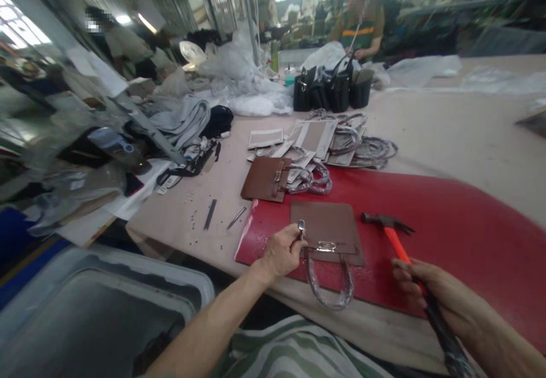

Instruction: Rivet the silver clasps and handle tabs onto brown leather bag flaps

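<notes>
My left hand (281, 252) is closed around a short metal punch (301, 229), which stands upright at the left edge of a brown leather bag panel (326, 221). The panel lies on a red mat (409, 196), with a metal clasp (326, 246) near its lower edge. A plastic-wrapped handle (330, 301) loops from it toward me. In my right hand (435, 287) is a claw hammer (394, 236), gripped by its orange and black handle. Its head hovers or rests right of the panel; I cannot tell which.
Another brown bag panel (264, 179) lies behind, before a pile of panels with wrapped handles (315, 139). A dark strip (210, 214) and a metal rod (236, 217) lie at left. Black bags (330, 91) stand farther back. A plastic bin (200, 275) sits below left. A co-worker (362, 28) is opposite.
</notes>
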Motion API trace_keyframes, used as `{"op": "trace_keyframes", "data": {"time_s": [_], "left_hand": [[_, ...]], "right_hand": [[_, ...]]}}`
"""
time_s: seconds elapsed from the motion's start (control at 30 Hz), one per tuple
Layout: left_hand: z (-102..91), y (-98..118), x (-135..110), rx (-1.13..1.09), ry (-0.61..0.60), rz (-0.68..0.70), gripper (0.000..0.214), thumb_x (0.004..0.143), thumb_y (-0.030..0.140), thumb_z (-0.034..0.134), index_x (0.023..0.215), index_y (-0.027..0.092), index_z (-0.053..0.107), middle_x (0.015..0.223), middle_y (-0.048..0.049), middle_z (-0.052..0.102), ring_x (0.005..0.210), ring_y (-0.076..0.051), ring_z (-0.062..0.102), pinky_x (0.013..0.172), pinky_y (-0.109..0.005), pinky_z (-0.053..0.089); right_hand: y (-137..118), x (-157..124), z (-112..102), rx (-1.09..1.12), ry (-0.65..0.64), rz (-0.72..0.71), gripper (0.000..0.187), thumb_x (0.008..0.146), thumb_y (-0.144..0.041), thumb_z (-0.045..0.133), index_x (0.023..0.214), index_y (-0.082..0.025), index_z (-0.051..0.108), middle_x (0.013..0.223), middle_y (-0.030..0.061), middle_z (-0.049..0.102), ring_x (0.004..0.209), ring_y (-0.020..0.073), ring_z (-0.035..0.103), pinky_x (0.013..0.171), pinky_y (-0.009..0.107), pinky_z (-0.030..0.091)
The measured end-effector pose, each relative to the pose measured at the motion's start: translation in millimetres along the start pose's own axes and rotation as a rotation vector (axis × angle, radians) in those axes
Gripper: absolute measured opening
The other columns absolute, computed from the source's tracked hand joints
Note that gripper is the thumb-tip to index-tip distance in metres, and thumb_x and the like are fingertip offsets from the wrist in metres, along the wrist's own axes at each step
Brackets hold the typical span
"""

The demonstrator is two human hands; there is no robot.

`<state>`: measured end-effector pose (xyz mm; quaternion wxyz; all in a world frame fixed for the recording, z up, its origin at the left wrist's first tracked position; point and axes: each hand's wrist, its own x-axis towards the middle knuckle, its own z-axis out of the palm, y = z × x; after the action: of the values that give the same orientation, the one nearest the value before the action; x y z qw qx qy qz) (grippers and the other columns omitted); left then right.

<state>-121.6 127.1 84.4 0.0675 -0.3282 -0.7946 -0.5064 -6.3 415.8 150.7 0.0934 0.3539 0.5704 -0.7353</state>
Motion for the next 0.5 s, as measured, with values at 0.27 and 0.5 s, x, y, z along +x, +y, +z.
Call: {"op": "trace_keyframes", "data": {"time_s": [0.27, 0.5], "left_hand": [[-1.3, 1, 0, -0.002, 0.008, 0.000, 0.015, 0.087, 0.009, 0.055, 0.096, 0.019, 0.063, 0.097, -0.0069, 0.071, 0.093, -0.021, 0.070, 0.087, -0.031, 0.057], [0.3, 1, 1, 0.050, 0.002, 0.028, 0.015, 0.087, 0.009, 0.054, 0.095, 0.018, 0.063, 0.092, -0.0073, 0.071, 0.088, -0.021, 0.070, 0.081, -0.030, 0.057]], "right_hand": [[-37, -71, 65, -0.767, 0.166, -0.801, 0.051, 0.094, -0.071, 0.044, 0.073, -0.025, 0.046, 0.052, -0.0030, 0.046, 0.040, 0.0124, 0.041, 0.040, 0.026, 0.029], [-68, -84, 90, -1.326, 0.085, -1.515, 0.034, 0.108, -0.037, 0.033, 0.077, -0.026, 0.042, 0.050, -0.0048, 0.049, 0.033, 0.0119, 0.041, 0.040, 0.030, 0.021]]}}
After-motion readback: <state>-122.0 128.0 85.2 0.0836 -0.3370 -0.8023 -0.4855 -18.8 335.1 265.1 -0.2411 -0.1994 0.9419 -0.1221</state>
